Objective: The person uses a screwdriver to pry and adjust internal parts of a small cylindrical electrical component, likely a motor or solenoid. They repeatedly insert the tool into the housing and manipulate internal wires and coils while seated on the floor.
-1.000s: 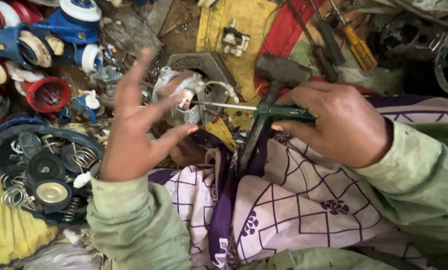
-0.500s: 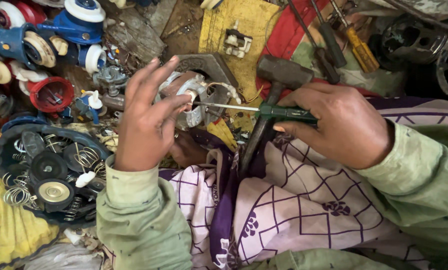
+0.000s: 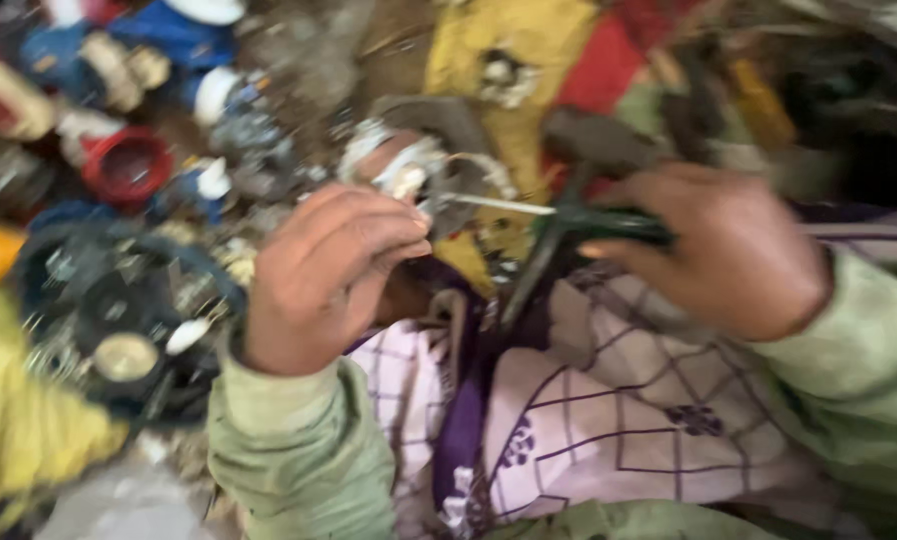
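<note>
Head view, blurred: I see my right hand [image 3: 724, 250] closed round a green-handled screwdriver [image 3: 569, 218], its shaft tip at a round metal part [image 3: 409, 170]. My left hand [image 3: 329, 275] curls on that part's near side. A red ring [image 3: 127, 165] lies well left.

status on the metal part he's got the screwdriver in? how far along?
Mid-step. Done: the round metal part sits in front of the lap, propped up. In hand: the right hand grips the green-handled screwdriver, tip at the part; the left hand closes on its near side. Left: part looks unopened, though blur hides the fasteners.
</note>
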A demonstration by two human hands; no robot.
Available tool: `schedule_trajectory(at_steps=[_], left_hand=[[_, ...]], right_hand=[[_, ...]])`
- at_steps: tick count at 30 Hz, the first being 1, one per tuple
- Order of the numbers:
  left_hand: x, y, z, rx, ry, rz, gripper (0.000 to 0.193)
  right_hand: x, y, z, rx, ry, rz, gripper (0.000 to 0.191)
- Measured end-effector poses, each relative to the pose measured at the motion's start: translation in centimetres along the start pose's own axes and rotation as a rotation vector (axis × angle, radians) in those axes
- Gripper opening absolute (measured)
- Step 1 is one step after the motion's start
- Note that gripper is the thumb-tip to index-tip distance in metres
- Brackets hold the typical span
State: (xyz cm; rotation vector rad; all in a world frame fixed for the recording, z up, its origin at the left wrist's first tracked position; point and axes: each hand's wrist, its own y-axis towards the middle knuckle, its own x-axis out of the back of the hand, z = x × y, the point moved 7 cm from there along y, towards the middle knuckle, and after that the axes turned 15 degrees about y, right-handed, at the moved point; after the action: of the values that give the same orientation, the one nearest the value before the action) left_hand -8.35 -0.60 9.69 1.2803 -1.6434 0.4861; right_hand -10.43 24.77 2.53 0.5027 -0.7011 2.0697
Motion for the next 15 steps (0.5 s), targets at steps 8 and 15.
schedule_trajectory(at_steps=[8, 15], left_hand=[[13.4, -13.6, 8.7, 0.830, 0.140, -0.339, 0.021], [13.0, -18.5, 16.1, 0.960, 0.353, -0.193, 0.028]], right_hand=[[-0.1, 0.2, 0.1, 0.027, -0.163, 0.034, 0.040], [0.1, 0.3, -0.4, 0.025, -0.126, 0.012, 0.036]])
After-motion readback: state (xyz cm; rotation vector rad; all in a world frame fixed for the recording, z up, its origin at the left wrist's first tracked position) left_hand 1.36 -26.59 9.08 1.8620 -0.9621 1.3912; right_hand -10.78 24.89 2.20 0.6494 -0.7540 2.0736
